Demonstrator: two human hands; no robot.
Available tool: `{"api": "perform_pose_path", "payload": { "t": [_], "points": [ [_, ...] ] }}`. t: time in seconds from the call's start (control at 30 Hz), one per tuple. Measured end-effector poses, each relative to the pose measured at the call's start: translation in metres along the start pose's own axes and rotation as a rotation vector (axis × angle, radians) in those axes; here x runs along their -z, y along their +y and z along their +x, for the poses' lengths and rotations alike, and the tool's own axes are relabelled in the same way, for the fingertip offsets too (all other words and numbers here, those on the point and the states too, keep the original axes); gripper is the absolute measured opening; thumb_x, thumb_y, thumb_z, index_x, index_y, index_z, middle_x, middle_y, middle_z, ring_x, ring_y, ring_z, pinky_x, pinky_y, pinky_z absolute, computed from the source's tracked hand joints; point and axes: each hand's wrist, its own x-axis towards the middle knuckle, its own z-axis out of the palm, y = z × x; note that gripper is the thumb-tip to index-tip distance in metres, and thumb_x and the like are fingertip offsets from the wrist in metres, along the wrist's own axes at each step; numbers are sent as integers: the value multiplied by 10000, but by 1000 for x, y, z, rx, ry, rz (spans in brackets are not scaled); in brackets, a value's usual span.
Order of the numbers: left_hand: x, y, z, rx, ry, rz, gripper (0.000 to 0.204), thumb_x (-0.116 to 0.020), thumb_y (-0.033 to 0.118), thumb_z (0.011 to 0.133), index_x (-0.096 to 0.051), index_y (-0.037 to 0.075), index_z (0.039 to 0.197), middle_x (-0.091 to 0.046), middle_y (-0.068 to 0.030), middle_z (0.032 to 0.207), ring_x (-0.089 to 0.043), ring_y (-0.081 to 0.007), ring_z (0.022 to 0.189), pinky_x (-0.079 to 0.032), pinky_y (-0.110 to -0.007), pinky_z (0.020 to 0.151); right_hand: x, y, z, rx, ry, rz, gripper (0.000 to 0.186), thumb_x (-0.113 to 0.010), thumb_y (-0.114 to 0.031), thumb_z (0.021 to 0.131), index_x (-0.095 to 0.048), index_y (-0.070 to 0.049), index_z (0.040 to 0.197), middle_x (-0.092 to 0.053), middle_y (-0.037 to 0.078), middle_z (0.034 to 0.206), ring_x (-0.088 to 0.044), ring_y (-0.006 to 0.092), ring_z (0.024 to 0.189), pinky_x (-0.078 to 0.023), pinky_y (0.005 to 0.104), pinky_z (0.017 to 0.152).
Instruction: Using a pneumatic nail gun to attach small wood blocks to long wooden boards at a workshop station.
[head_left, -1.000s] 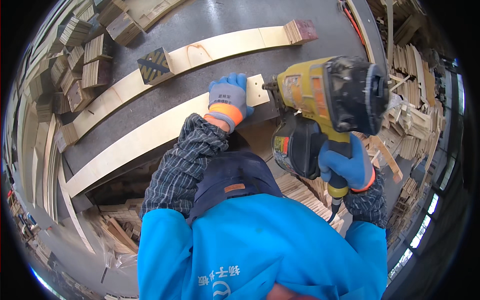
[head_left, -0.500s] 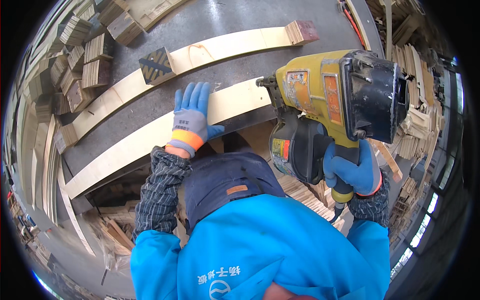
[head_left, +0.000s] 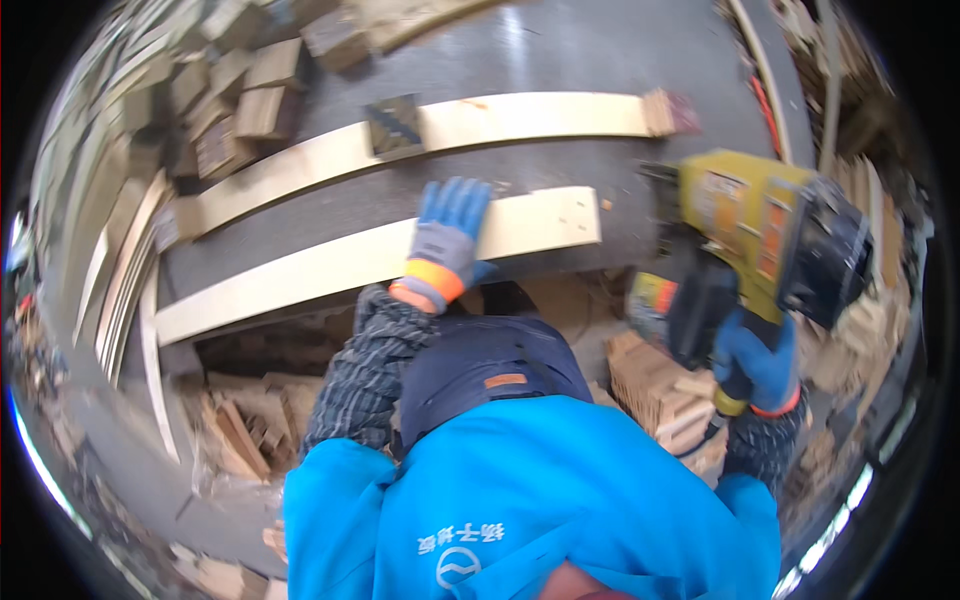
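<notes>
My left hand (head_left: 449,235), in a blue and grey glove with an orange cuff, lies flat with fingers stretched across a long pale board (head_left: 330,268) near the table's front edge. Several small dark marks show at the board's right end. My right hand (head_left: 756,365), in a blue glove, grips the handle of a yellow and black nail gun (head_left: 745,205). The gun hangs right of the board, apart from it, its nose pointing left. Its round magazine is beneath the body, and the picture is blurred there.
Beyond lies a second pale board (head_left: 540,116) bearing a dark-faced block (head_left: 394,127) midway and another block (head_left: 670,113) at its right end. Stacked wood blocks (head_left: 268,112) crowd the grey table's (head_left: 570,60) far left. Wood pieces (head_left: 660,385) are piled below, right of my body.
The nail gun has moved right, off the near board's right end, uncovering the marks there. My left hand stays flat on the board. The whole view has shifted and turned slightly.
</notes>
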Motion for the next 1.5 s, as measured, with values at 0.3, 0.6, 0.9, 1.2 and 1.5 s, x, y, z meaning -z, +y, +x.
{"api": "perform_pose_path", "payload": {
  "t": [0.3, 0.6, 0.9, 1.2, 1.5],
  "points": [
    [-29, -89, -108, 1004, 1108, -117, 873, -914, 273, 860, -488, -32, 1557, -575, -267, 1456, -605, -412, 1296, -486, -494, 1140, 133, 189, 272, 19, 277, -321, 442, -689, -180, 959, -643, -49, 1379, -710, 88, 835, -630, 160, 584, -509, 325, 537],
    [-43, -188, -161, 1270, 1458, -1811, 733, -736, 556, 1022, -585, -5, 1468, -722, -85, 1136, -651, -251, 908, -567, -431, 781, 199, 262, 369, 44, 326, -1169, 754, -758, -281, 927, -480, -85, 1600, -751, 299, 1238, -714, 495, 1140, -574, 532, 956],
    [-74, -85, -90, 1245, 1036, -1915, 421, -698, 472, 1077, -713, 63, 1178, -743, -95, 1064, -720, -256, 861, -609, -399, 689, -5, 49, 225, 773, 193, -839, 583, -776, -152, 995, -587, 51, 1508, -689, 273, 1390, -693, 379, 1266, -549, 432, 1079],
    [-83, -90, -149, 695, -105, -2472, 396, -743, 266, 1060, -653, 81, 1398, -718, -101, 1299, -724, -263, 1145, -629, -471, 937, -470, -38, 160, 1261, -405, -1008, 893, -894, -398, 854, -522, 26, 1546, -621, 286, 1479, -590, 476, 1381, -486, 521, 1174],
    [-11, -234, -256, 1000, 725, -2430, 507, -750, 254, 1049, -574, 4, 1454, -695, -201, 1283, -711, -363, 1203, -616, -537, 1022, -619, -163, 290, 1368, -63, -1192, 973, -862, -394, 871, -394, -14, 1635, -533, 262, 1585, -514, 437, 1461, -430, 497, 1225]
  ]
}}
